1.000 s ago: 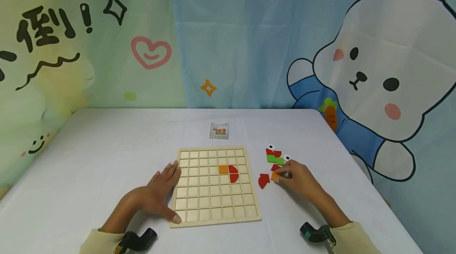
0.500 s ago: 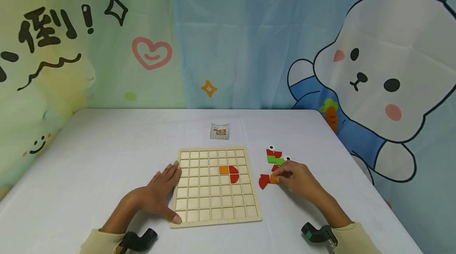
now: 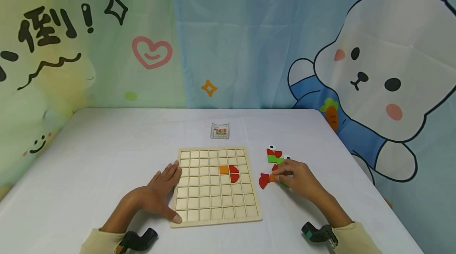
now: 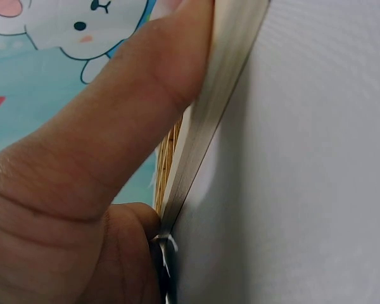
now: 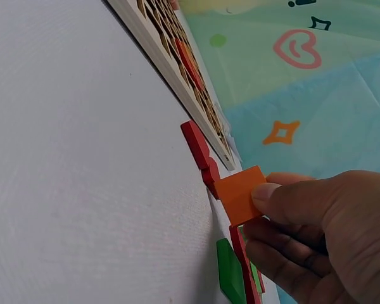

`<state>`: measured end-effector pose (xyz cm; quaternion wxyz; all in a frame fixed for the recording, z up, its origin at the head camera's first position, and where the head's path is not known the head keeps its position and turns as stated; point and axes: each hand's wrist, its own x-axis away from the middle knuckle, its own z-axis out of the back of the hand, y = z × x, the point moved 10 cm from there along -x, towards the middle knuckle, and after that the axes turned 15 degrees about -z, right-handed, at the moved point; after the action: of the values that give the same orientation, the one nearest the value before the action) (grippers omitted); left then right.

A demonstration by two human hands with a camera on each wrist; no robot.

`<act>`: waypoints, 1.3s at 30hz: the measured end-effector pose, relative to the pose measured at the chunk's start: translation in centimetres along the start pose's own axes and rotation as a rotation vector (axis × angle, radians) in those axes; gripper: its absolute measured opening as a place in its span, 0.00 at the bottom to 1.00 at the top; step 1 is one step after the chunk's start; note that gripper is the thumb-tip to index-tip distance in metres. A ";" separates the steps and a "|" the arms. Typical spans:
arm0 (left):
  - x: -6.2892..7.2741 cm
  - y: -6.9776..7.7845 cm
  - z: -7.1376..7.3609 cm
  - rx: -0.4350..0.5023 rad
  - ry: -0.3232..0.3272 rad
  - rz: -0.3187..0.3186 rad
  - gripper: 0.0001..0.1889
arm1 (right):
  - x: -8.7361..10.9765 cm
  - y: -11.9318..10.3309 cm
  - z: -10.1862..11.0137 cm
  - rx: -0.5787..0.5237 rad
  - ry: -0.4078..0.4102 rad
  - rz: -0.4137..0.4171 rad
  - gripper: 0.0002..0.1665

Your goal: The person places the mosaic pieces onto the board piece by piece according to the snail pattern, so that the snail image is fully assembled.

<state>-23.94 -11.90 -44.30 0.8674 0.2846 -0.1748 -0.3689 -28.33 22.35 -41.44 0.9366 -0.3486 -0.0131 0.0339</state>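
Observation:
My right hand [image 3: 297, 175] pinches an orange square tile [image 5: 239, 195] between thumb and fingers, just right of the board. Two red tiles [image 3: 263, 180] lie left of that tile, and a green tile [image 5: 230, 271] shows under the hand. On the wooden grid board [image 3: 199, 204] sit an orange square [image 3: 223, 169] and two red quarter-round tiles [image 3: 234, 174] that together form a half circle. My left hand [image 3: 158, 192] rests along the board's left edge, fingers straight and thumb spread onto the near corner; in the left wrist view the thumb [image 4: 133, 95] touches the board's rim.
Beyond the right hand lie more loose pieces: green tiles [image 3: 272, 159], red tiles and round eye pieces [image 3: 272, 148], partly hidden by the fingers. A small picture card [image 3: 219, 131] lies behind the board on the white table [image 3: 124, 143]. A printed curtain [image 3: 235, 48] hangs behind.
My right hand has shifted slightly with the orange tile, which drew left toward the red tiles. A green tile has come into sight under the hand. The left hand has stayed in place.

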 end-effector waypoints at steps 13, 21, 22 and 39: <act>0.0 -0.2 -0.1 -0.017 0.005 0.005 0.72 | 0.0 -1.2 -0.1 -0.036 -0.001 0.086 0.12; 0.1 0.1 0.0 -0.014 0.009 0.000 0.72 | -0.1 -1.9 -0.4 -0.021 0.020 0.113 0.12; 0.1 0.1 0.0 -0.014 0.009 -0.001 0.72 | -0.2 -1.9 -0.4 -0.021 0.021 0.114 0.11; 0.1 0.1 0.1 -0.019 0.005 0.007 0.72 | -0.5 -3.9 -1.7 -0.092 -0.037 0.183 0.11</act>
<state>-23.87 -11.92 -44.19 0.8718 0.2766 -0.1699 -0.3670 -28.56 18.23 -40.22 0.9121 -0.3904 0.0000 0.1251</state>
